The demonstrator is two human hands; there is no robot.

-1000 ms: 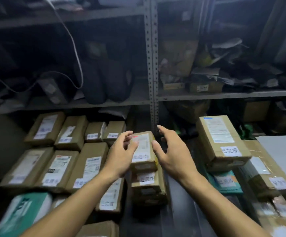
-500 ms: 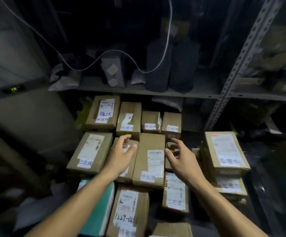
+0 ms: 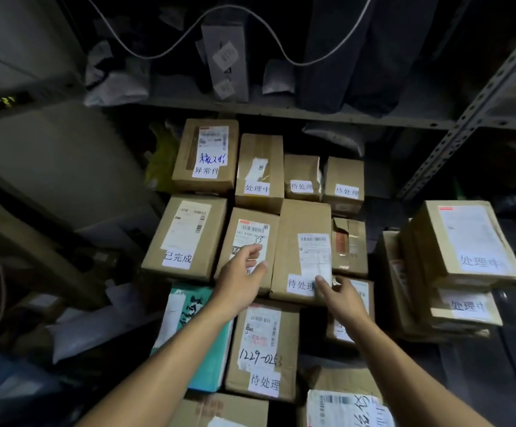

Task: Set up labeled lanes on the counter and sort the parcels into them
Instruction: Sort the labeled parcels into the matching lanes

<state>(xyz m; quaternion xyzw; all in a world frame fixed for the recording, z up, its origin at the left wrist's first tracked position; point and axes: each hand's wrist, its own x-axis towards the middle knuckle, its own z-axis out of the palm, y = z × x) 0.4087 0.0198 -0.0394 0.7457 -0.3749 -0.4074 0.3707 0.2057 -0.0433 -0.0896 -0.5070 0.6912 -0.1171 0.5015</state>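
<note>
Okay so I'm watching the head view here. Both hands are out over the spread of parcels (image 3: 252,238) on the counter, each one tagged with a little white status slip. My left hand (image 3: 240,280) hovers above the middle box with the barcode label (image 3: 245,246), fingers loosely curled, thumb out — not gripping anything that I can see. My right hand (image 3: 341,298) sits at the near right corner of the long box (image 3: 301,251) marked 待处理, fingers relaxed, fingertips at or on its edge. I can't tell if there's real contact.

My guess is the step in hand is picking which box goes next. Doing it well looks like this to me:

- read the slip before lifting; the left hand is covering the slip on the middle box right now, so I'd shift it aside first
- grab the long box by both short ends, since it's wedged tight against its neighbours
- lift straight up — dragging would probably nudge the small torn box (image 3: 349,245) just beside it

The stack on the right (image 3: 466,245) reads 处理中, so that looks like one lane already going.
</note>
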